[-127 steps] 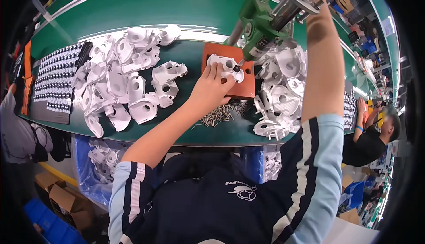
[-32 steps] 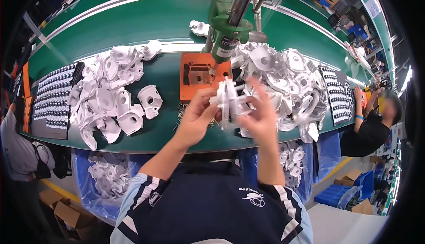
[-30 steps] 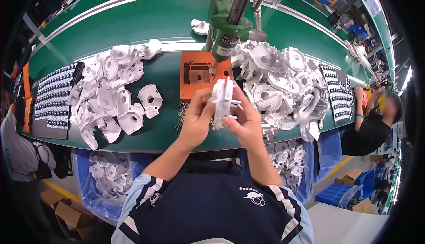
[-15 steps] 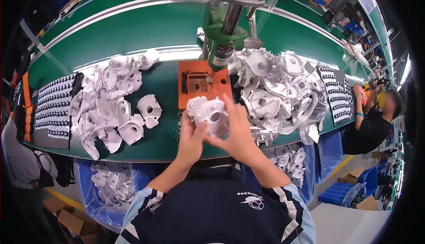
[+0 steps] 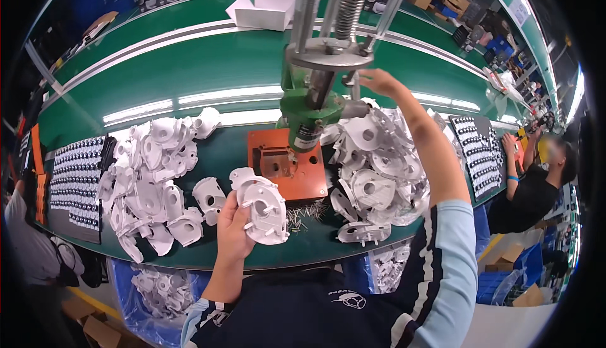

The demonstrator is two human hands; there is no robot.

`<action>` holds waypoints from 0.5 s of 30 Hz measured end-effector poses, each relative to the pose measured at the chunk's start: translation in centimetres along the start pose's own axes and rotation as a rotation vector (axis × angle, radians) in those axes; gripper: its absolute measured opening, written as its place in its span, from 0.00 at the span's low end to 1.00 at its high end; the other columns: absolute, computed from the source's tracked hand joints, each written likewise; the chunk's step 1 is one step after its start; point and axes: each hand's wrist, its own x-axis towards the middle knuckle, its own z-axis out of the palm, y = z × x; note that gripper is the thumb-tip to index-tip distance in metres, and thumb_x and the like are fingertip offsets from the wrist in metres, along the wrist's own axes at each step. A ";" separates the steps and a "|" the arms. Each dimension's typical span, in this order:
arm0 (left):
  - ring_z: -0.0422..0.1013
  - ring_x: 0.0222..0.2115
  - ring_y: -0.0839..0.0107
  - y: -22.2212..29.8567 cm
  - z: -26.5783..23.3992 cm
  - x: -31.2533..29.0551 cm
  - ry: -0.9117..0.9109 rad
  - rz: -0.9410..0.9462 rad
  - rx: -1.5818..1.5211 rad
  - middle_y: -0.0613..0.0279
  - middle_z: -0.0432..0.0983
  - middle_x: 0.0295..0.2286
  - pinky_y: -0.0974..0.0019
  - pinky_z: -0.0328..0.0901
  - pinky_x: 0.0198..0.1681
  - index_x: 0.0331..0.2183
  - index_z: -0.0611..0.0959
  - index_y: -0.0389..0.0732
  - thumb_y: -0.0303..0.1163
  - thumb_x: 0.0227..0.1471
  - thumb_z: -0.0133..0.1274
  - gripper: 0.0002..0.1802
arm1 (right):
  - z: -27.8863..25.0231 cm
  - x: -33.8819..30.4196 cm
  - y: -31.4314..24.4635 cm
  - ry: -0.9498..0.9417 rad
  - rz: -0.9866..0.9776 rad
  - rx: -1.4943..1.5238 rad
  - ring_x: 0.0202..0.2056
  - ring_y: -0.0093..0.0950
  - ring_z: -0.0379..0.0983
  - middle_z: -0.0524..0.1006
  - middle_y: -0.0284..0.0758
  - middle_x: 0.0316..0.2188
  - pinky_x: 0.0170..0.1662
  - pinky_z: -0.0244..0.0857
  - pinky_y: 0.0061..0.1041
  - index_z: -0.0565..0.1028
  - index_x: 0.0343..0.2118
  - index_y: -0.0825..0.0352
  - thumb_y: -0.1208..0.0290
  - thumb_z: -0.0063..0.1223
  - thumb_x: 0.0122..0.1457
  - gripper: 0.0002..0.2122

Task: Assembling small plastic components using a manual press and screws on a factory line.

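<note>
My left hand [image 5: 233, 227] is closed on the edge of a white plastic housing [image 5: 264, 216], its posts and ribbed side turned up. It is held over the near bench, just in front of the orange fixture plate [image 5: 290, 184] under the green press head [image 5: 309, 117]. My right hand [image 5: 380, 83] is raised at the right side of the press, its fingers stretched toward a metal lever [image 5: 351, 79]. Whether they touch it is unclear, and no part shows in that hand. Small loose screws or pins [image 5: 304, 214] lie scattered before the fixture.
White housings are heaped in a left pile [image 5: 148, 165] and a right pile [image 5: 372, 187]. Black trays of small parts [image 5: 79, 171] stand at the left, with another tray [image 5: 476, 152] at the right. Below the bench edge hangs a blue-lined bin [image 5: 158, 291]. A co-worker [image 5: 536, 184] sits at far right.
Both hands held the housing before. My right hand has let go and moved up to the press; my left hand keeps the housing, now turned and shifted left. The view has shifted too.
</note>
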 end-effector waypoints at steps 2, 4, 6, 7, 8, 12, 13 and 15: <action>0.71 0.41 0.63 -0.2 -0.4 0.0 0.004 -0.029 0.010 0.50 0.70 0.43 0.62 0.68 0.44 0.51 0.63 0.31 0.24 0.53 0.39 0.22 | 2.7 1.8 0.4 -0.337 -0.208 0.161 0.42 0.29 0.70 0.75 0.39 0.40 0.44 0.63 0.30 0.72 0.46 0.66 0.52 0.50 0.54 0.23; 0.71 0.41 0.63 -0.2 -0.9 -0.2 0.060 -0.051 0.060 0.50 0.70 0.43 0.62 0.68 0.44 0.51 0.63 0.32 0.23 0.52 0.38 0.22 | 4.0 1.8 0.5 -0.519 -0.068 0.226 0.43 0.28 0.67 0.73 0.37 0.43 0.45 0.61 0.30 0.72 0.48 0.60 0.51 0.45 0.55 0.22; 0.71 0.41 0.63 -0.3 -1.3 -0.4 0.071 -0.085 0.089 0.49 0.70 0.43 0.62 0.68 0.44 0.51 0.63 0.32 0.22 0.51 0.38 0.23 | 4.0 1.3 0.5 -0.751 0.187 0.211 0.44 0.29 0.65 0.71 0.38 0.46 0.46 0.60 0.35 0.70 0.49 0.55 0.52 0.38 0.58 0.20; 0.71 0.42 0.63 -0.5 -1.5 -0.5 0.072 -0.098 0.091 0.49 0.70 0.43 0.62 0.68 0.44 0.50 0.63 0.32 0.22 0.51 0.38 0.22 | 3.9 1.0 0.4 -0.774 0.150 0.219 0.45 0.30 0.66 0.71 0.38 0.47 0.46 0.62 0.37 0.68 0.51 0.55 0.53 0.38 0.58 0.21; 0.71 0.42 0.63 -0.7 -1.6 -0.6 0.044 -0.108 0.078 0.49 0.69 0.43 0.61 0.68 0.44 0.50 0.64 0.32 0.22 0.51 0.38 0.22 | 3.4 0.9 0.4 -0.750 0.210 0.073 0.46 0.32 0.65 0.71 0.39 0.45 0.45 0.65 0.39 0.66 0.53 0.55 0.55 0.36 0.58 0.21; 0.70 0.43 0.62 -1.7 -1.9 -0.5 0.044 -0.176 0.029 0.49 0.69 0.44 0.61 0.67 0.45 0.50 0.63 0.32 0.23 0.50 0.40 0.23 | 3.5 -0.2 0.7 -0.673 0.275 0.093 0.43 0.34 0.70 0.72 0.39 0.45 0.40 0.68 0.39 0.68 0.49 0.61 0.68 0.43 0.57 0.17; 0.70 0.43 0.62 -1.8 -1.9 -0.6 0.075 -0.183 0.037 0.49 0.69 0.44 0.61 0.67 0.45 0.50 0.63 0.32 0.23 0.50 0.40 0.23 | 3.4 -0.4 1.0 -0.658 0.274 0.132 0.42 0.34 0.71 0.72 0.38 0.45 0.39 0.69 0.39 0.69 0.48 0.63 0.71 0.45 0.56 0.15; 0.70 0.43 0.62 -1.6 -1.9 -0.8 0.024 -0.171 0.047 0.49 0.68 0.44 0.60 0.67 0.45 0.51 0.62 0.32 0.23 0.50 0.40 0.24 | 3.6 -1.0 1.7 -0.619 0.208 0.152 0.41 0.34 0.72 0.73 0.38 0.44 0.39 0.69 0.37 0.71 0.46 0.65 0.75 0.48 0.55 0.14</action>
